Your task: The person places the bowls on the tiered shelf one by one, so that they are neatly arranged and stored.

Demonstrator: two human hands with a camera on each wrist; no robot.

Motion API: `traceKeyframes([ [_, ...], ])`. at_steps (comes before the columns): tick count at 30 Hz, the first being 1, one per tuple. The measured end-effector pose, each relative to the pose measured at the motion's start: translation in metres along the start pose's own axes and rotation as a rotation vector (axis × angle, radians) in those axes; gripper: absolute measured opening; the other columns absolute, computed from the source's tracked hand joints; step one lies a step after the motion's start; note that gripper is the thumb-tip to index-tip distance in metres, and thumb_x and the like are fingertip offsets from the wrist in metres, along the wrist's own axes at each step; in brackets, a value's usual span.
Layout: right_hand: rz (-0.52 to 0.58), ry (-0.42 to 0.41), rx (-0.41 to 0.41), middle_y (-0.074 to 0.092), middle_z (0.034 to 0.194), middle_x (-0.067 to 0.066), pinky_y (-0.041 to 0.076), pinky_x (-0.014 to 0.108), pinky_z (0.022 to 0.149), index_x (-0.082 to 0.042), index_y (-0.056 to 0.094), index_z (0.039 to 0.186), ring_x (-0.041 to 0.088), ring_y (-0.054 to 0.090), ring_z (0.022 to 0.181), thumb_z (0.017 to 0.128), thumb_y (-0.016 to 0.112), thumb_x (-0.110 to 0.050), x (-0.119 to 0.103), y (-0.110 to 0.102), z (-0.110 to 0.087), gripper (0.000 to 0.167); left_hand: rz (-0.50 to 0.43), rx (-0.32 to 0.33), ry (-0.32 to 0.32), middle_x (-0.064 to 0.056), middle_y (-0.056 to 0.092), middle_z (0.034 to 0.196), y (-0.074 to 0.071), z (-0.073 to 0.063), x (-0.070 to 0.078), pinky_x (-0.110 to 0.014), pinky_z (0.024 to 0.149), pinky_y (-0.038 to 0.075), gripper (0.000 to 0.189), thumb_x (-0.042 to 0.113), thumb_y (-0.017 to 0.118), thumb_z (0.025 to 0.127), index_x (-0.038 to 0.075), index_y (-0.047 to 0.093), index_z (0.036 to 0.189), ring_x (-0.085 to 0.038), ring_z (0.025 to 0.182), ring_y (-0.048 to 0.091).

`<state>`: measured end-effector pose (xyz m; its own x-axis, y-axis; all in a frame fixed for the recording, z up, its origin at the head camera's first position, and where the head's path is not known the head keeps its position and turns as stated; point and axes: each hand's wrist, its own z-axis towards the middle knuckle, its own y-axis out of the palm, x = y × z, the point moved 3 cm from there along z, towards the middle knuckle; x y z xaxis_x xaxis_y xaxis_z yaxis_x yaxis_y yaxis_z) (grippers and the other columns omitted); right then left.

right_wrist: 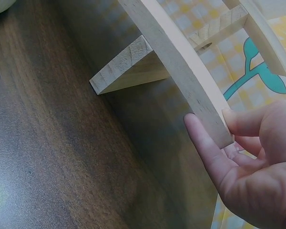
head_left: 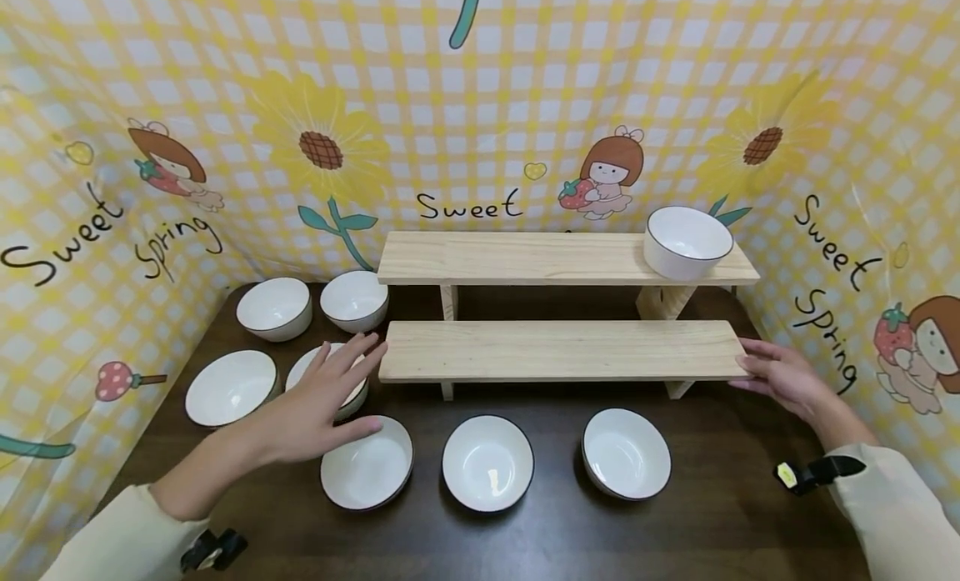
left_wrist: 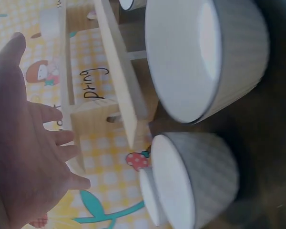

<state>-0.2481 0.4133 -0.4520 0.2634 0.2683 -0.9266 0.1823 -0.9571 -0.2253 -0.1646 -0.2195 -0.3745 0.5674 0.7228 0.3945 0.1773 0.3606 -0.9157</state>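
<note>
A two-tier wooden shelf [head_left: 562,350] stands on the dark table. My right hand [head_left: 783,379] grips the right end of its lower board; in the right wrist view the thumb and fingers [right_wrist: 207,148] are around the board's end. My left hand [head_left: 315,406] is spread out with nothing in it, its fingertips right by the lower board's left end in the head view. Beneath that hand are a white bowl [head_left: 363,477] with a dark rim and another bowl [head_left: 352,406] partly hidden by the fingers. One more white bowl [head_left: 688,243] sits on the upper board's right end.
More white bowls stand left of the shelf: two at the back, a bowl [head_left: 274,308] and a bowl [head_left: 355,301], and a wide bowl [head_left: 231,388] nearer. In front of the shelf are a middle bowl [head_left: 487,463] and a right bowl [head_left: 627,453]. A yellow checked cloth [head_left: 487,106] surrounds the table.
</note>
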Motion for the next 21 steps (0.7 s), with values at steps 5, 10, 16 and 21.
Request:
traceKeyframes([
  [5,0.013,-0.001,-0.009,0.011,0.149,0.046,0.057,0.03,0.086,0.017,0.0,0.154,-0.001,0.061,0.091,0.109,0.04,-0.004,-0.002,0.0,-0.001,0.064,-0.058,0.033,0.008,-0.018,0.022,0.166,0.014,-0.017,-0.001,-0.053,0.122,0.0,0.087,0.038,0.072,0.095,0.006,0.025,0.162,-0.041,0.152,0.016],
  [10,0.008,0.007,-0.005,0.013,0.149,0.045,0.057,0.03,0.086,0.017,0.0,0.154,-0.001,0.061,0.09,0.109,0.04,-0.005,-0.002,0.002,-0.002,0.064,-0.096,0.071,-0.024,-0.013,0.025,0.166,0.025,-0.033,-0.001,-0.029,0.123,0.005,0.085,0.035,0.074,0.094,0.009,0.029,0.161,-0.042,0.15,0.023],
  [16,0.013,-0.007,-0.006,0.016,0.147,0.045,0.057,0.029,0.086,0.018,0.001,0.154,-0.001,0.062,0.091,0.109,0.041,-0.006,-0.001,0.002,-0.002,0.065,-0.158,0.098,-0.066,-0.015,0.026,0.165,0.04,-0.054,0.0,-0.002,0.107,0.009,0.088,0.034,0.077,0.092,0.017,0.027,0.163,-0.03,0.15,0.026],
  [21,0.034,-0.023,-0.02,0.016,0.146,0.045,0.057,0.03,0.085,0.019,-0.001,0.153,0.001,0.062,0.091,0.109,0.042,-0.006,-0.002,0.001,-0.002,0.066,-0.18,0.126,-0.071,-0.016,0.028,0.163,0.053,-0.064,-0.004,-0.004,0.106,0.014,0.096,0.039,0.081,0.088,0.02,0.025,0.163,-0.014,0.15,0.023],
])
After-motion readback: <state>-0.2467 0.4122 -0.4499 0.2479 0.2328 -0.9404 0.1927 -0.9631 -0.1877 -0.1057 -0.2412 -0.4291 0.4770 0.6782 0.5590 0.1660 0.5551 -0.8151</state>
